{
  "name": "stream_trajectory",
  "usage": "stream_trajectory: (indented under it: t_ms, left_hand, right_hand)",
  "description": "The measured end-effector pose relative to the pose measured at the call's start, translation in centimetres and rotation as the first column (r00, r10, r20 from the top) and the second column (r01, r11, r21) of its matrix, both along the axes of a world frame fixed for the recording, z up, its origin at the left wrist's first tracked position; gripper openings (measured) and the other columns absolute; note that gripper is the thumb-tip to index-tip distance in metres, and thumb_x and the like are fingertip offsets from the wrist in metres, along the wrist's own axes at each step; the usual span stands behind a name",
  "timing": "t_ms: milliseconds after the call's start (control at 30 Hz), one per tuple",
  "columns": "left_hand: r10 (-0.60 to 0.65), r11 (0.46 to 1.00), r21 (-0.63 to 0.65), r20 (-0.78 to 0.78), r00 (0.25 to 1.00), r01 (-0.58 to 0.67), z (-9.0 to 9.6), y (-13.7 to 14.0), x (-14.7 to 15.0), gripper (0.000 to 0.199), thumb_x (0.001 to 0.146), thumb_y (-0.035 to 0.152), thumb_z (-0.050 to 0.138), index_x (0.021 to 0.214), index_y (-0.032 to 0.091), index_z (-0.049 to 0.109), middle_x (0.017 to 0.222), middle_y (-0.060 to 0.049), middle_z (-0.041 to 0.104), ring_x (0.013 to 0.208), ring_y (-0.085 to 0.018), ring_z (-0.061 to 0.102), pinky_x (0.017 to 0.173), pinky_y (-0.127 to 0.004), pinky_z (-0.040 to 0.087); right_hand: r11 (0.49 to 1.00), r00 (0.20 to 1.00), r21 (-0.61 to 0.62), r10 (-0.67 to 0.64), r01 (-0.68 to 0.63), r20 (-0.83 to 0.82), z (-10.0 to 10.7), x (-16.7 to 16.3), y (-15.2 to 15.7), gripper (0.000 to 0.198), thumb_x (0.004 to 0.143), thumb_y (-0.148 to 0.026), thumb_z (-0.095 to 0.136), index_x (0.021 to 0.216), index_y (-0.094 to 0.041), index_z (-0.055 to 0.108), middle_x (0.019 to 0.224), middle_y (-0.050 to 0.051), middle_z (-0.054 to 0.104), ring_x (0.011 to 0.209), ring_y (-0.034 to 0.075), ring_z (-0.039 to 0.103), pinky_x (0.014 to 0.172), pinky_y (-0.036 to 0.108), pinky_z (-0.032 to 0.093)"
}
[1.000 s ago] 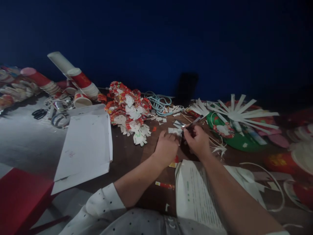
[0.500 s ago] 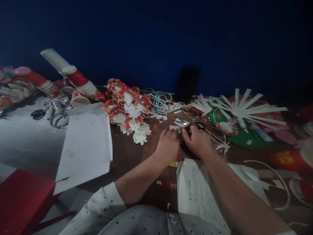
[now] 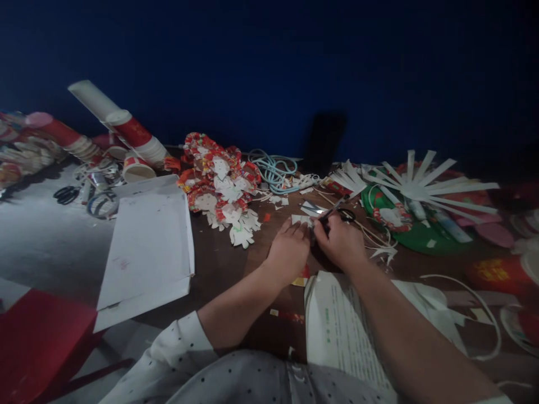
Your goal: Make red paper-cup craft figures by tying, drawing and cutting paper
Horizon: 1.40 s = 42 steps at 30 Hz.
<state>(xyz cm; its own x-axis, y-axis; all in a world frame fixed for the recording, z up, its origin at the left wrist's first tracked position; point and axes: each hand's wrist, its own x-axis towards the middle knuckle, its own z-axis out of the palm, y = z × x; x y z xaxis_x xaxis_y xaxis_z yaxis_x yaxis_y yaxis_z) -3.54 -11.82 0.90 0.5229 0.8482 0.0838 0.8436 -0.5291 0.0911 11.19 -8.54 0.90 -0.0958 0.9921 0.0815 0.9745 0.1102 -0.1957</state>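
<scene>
Both my forearms reach forward over the brown table [image 3: 219,264]. My left hand [image 3: 290,252] pinches a small white paper scrap [image 3: 301,220], fingers curled narrow. My right hand [image 3: 342,242] grips black-handled scissors [image 3: 334,212]; their long axis points away and leftward. Right of the scissors, a green round plate [image 3: 404,235] holds a red-and-white ring and glue sticks.

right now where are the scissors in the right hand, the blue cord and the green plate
scissors [image 3: 337,212]: head view, on the black handle loops
blue cord [image 3: 274,171]: head view, middle of the coil
green plate [image 3: 415,240]: head view, bare near rim
</scene>
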Motion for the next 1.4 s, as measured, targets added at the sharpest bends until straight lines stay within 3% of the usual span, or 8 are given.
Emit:
stream_trajectory:
  t_ms: [433, 533, 633, 733, 933, 1100, 1400]
  left_hand:
    - [0.012, 1.000, -0.017, 0.013, 1.000, -0.012, 0.0, 0.2, 0.1, 0.039, 0.091, 0.018, 0.039, 0.124, 0.006, 0.056, 0.129, -0.015, 0.058, 0.123, -0.021, 0.051, 0.114, -0.040, 0.026]
    - [0.010, 1.000, -0.023, 0.010, 1.000, -0.009, -0.1, 0.3, 0.1, 0.039, 0.091, 0.018, 0.040, 0.124, 0.007, 0.056, 0.129, -0.014, 0.058, 0.123, -0.021, 0.051, 0.115, -0.041, 0.025]
    - [0.008, 0.999, -0.032, -0.008, 1.000, -0.008, -0.2, 0.3, 0.1, 0.039, 0.091, 0.017, 0.040, 0.125, 0.007, 0.055, 0.132, -0.015, 0.056, 0.125, -0.021, 0.050, 0.115, -0.041, 0.025]
    - [0.004, 1.000, -0.027, -0.018, 1.000, -0.005, -0.3, 0.2, 0.0, 0.039, 0.091, 0.017, 0.040, 0.126, 0.006, 0.054, 0.133, -0.015, 0.056, 0.125, -0.022, 0.049, 0.115, -0.041, 0.024]
    - [0.027, 1.000, 0.000, -0.001, 1.000, -0.027, -0.4, 0.0, 0.1, 0.039, 0.091, 0.017, 0.039, 0.127, 0.007, 0.052, 0.131, -0.015, 0.056, 0.123, -0.021, 0.050, 0.113, -0.041, 0.027]
    - [0.084, 0.996, -0.026, 0.044, 0.995, -0.083, -0.1, -0.3, 0.3, 0.038, 0.092, 0.016, 0.037, 0.127, 0.010, 0.050, 0.129, -0.014, 0.057, 0.121, -0.021, 0.050, 0.106, -0.041, 0.034]
    - [0.090, 0.996, -0.009, 0.000, 0.996, -0.090, 0.4, -0.1, 0.4, 0.035, 0.092, 0.017, 0.035, 0.123, 0.010, 0.051, 0.139, -0.015, 0.048, 0.119, -0.024, 0.047, 0.094, -0.041, 0.041]
  right_hand:
    - [1.000, 0.999, -0.007, -0.005, 0.005, -0.054, 0.0, 0.0, -0.1, 0.037, 0.089, -0.045, 0.041, 0.102, -0.016, 0.059, 0.075, 0.011, 0.070, 0.070, 0.026, 0.066, 0.059, 0.031, 0.039]
    - [0.998, 0.977, 0.044, -0.023, 0.033, -0.210, -0.2, 0.5, -0.1, 0.036, 0.088, -0.046, 0.044, 0.099, -0.017, 0.060, 0.075, 0.009, 0.070, 0.067, 0.023, 0.065, 0.060, 0.030, 0.041]
    - [0.979, 0.897, 0.178, -0.010, 0.099, -0.442, -0.3, 1.2, 0.0, 0.033, 0.089, -0.045, 0.044, 0.099, -0.018, 0.060, 0.088, 0.009, 0.070, 0.064, 0.018, 0.063, 0.063, 0.029, 0.044]
    - [0.958, 0.826, 0.251, 0.030, 0.136, -0.562, -0.6, 1.6, 0.2, 0.031, 0.090, -0.043, 0.044, 0.100, -0.019, 0.060, 0.097, 0.009, 0.069, 0.061, 0.015, 0.061, 0.065, 0.029, 0.047]
    - [0.963, 0.832, 0.266, 0.118, 0.037, -0.542, -1.0, 0.9, 0.4, 0.030, 0.088, -0.043, 0.049, 0.093, -0.019, 0.066, 0.085, 0.006, 0.070, 0.065, 0.016, 0.061, 0.071, 0.030, 0.049]
    - [0.963, 0.843, 0.268, 0.155, -0.013, -0.515, -1.3, 0.5, 0.5, 0.027, 0.087, -0.039, 0.051, 0.091, -0.019, 0.069, 0.092, 0.005, 0.072, 0.074, 0.017, 0.064, 0.075, 0.029, 0.048]
    - [0.972, 0.845, 0.229, 0.082, 0.049, -0.529, -1.7, 0.8, 0.7, 0.029, 0.084, -0.041, 0.052, 0.094, -0.019, 0.069, 0.085, 0.005, 0.072, 0.071, 0.017, 0.064, 0.073, 0.029, 0.049]
